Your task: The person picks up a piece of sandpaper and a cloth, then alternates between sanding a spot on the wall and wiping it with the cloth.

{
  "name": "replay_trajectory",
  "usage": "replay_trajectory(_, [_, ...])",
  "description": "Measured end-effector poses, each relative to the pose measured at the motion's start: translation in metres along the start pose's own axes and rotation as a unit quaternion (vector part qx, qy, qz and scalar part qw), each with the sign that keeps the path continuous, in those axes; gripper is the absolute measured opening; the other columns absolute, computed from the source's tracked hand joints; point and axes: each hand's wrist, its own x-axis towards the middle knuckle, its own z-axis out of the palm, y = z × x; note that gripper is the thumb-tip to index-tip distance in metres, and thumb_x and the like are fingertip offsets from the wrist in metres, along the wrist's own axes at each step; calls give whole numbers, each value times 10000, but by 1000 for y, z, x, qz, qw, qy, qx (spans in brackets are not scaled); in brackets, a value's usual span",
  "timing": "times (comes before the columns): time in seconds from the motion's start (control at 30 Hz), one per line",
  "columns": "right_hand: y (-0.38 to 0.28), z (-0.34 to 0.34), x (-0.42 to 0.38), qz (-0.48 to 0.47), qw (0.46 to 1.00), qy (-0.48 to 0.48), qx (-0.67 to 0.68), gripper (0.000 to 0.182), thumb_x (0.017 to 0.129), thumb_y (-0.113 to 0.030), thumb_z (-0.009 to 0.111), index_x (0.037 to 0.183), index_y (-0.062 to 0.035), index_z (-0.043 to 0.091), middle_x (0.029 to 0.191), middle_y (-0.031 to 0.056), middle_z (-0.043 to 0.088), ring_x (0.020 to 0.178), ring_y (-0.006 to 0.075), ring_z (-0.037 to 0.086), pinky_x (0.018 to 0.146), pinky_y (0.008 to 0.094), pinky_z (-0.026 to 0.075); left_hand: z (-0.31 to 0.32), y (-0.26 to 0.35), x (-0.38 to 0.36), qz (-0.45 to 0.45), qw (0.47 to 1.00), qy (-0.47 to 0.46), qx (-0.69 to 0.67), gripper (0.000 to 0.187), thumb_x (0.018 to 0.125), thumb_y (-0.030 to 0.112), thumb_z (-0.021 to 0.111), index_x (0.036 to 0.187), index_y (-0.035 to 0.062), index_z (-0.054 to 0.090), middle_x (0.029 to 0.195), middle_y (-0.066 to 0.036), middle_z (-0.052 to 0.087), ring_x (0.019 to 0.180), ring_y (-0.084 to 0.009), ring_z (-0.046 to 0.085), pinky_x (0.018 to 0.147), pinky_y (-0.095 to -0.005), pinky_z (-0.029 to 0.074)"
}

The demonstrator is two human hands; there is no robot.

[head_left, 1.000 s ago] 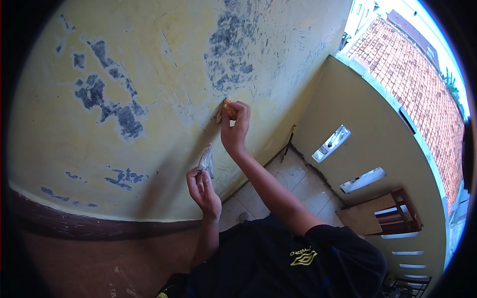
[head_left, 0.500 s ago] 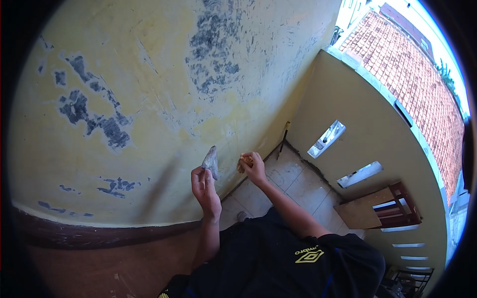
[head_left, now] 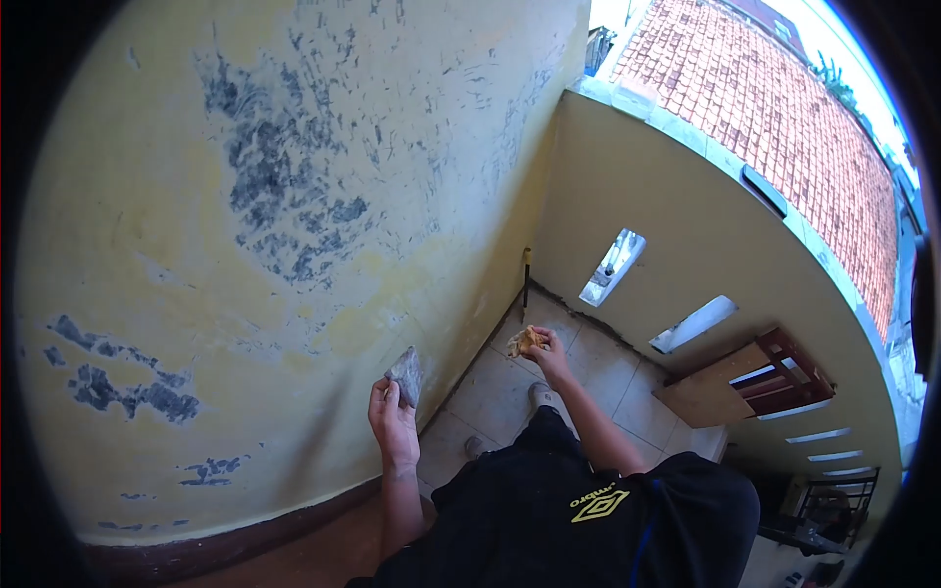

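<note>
Near the yellow wall [head_left: 284, 333], my left hand [head_left: 394, 421] pinches a grey, dusty piece [head_left: 406, 375] that looks like a folded sheet or rag; its exact kind is unclear. The piece points upward from the fingertips, close to the wall's surface. To the right, my right hand [head_left: 549, 355] holds a crumpled yellow-brown piece [head_left: 524, 342] between thumb and fingers, over the tiled floor. Dark patches [head_left: 270, 167] and scraped marks cover parts of the wall above and left of my hands.
A black stick with a yellow top [head_left: 527, 279] leans in the corner. The low wall [head_left: 686, 216] has slot openings. A brown wooden frame with a board [head_left: 745, 382] rests against it. My shoe [head_left: 541, 395] is on the tiles [head_left: 608, 367]. A dark rack [head_left: 833, 514] stands lower right.
The view has shifted, bringing more floor and my shoe into sight. My right hand is now farther from my left hand and the wall. Both hands keep hold of their pieces.
</note>
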Motion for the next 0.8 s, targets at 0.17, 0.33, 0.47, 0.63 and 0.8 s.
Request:
replay_trajectory(0.17, [-118,-51,67,-131,991,1,-27,557,862,12,772,1380,-43,575,1323,122,541,1106,229,679,906,332,638,62,-22,29,-41,998,-33,27,147,1111,146,562,1211,43,589,1178,-50,641,1109,-146,624,1007,-320,513])
replay_trajectory(0.33, [-304,-91,137,-301,951,13,-65,531,882,-24,798,1364,-38,576,1336,129,542,1068,218,704,900,299,621,139,-58,66,-44,995,-79,34,141,1109,140,566,1212,44,584,1162,-43,632,1104,-138,620,1000,-303,513])
replay_trajectory(0.47, [-437,-108,197,-450,884,64,-112,462,875,-39,804,1301,-39,625,1243,102,656,1008,174,734,867,277,600,206,-87,78,-44,994,-100,21,139,1106,132,573,1215,46,581,1164,-37,634,1105,-128,619,1000,-299,509])
replay_trajectory(0.63, [-526,-126,312,-433,775,192,-418,457,852,-191,784,1296,-129,698,1223,127,728,1180,290,699,1012,418,544,262,-116,75,-59,991,-124,-10,135,1105,103,560,1229,52,577,1181,-39,648,1107,-121,633,990,-294,518])
replay_trajectory(0.8, [-557,-113,348,-322,771,180,-519,514,872,-325,728,1373,-220,692,1362,52,719,1333,307,624,1078,478,466,259,-128,73,-55,993,-105,-21,131,1107,97,550,1228,55,579,1202,-38,652,1103,-123,638,992,-307,528])
